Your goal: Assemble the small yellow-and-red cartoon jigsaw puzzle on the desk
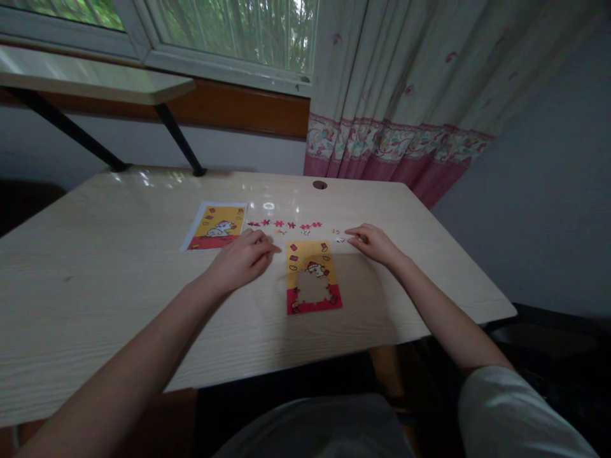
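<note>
A partly assembled jigsaw puzzle (312, 251) lies on the table, yellow above and red below, with a bare gap in its lower middle. My left hand (245, 257) is over the table just left of it, one finger stretched toward its upper left edge, the others curled. No piece shows in that hand. Loose white-and-yellow puzzle pieces (340, 240) lie at the tips of my right hand (375, 243), whose thumb and forefinger are apart. Beyond the puzzle runs a row of several red puzzle pieces (279, 224), with a few pale pieces (305, 233) below it.
A printed reference picture (217, 227) of the same design lies left of the pieces, partly behind my left hand. The pale wooden table (143, 305) has a round cable hole (319, 185) near its back edge. A raised shelf (119, 83) stands at back left, beside a window and curtain (382, 140).
</note>
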Motion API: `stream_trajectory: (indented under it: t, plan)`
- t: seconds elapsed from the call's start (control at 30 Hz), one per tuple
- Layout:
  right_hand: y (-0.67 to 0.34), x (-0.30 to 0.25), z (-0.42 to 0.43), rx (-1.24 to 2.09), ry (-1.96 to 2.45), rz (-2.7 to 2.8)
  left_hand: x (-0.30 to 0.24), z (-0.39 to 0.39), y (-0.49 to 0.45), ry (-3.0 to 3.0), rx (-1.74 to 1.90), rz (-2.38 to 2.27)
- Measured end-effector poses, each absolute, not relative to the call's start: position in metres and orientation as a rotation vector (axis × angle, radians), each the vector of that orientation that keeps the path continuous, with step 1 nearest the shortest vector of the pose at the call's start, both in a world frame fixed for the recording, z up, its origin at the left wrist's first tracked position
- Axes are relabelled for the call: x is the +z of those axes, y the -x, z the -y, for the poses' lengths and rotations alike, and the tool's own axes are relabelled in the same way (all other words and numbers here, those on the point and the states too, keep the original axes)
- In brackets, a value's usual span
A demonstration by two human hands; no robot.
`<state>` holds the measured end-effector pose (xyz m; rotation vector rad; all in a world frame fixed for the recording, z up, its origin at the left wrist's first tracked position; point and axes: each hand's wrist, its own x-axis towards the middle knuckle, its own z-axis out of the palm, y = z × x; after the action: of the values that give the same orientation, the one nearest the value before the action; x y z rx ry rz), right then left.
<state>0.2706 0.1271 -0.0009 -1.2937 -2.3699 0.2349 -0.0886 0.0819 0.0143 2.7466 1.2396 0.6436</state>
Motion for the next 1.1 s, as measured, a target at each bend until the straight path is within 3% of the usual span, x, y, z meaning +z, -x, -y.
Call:
stream_trajectory:
  t: [0.8, 1.1]
  plan:
    - [-0.25, -0.003, -0.124, 0.466, 1.248, 2.259, 0.011, -0.081, 0.086, -2.783, 0.561, -1.228]
    - [-0.23, 0.003, -0.111, 0.592, 1.044, 2.172, 0.016, -0.068, 0.063, -2.627, 0.735, -1.114]
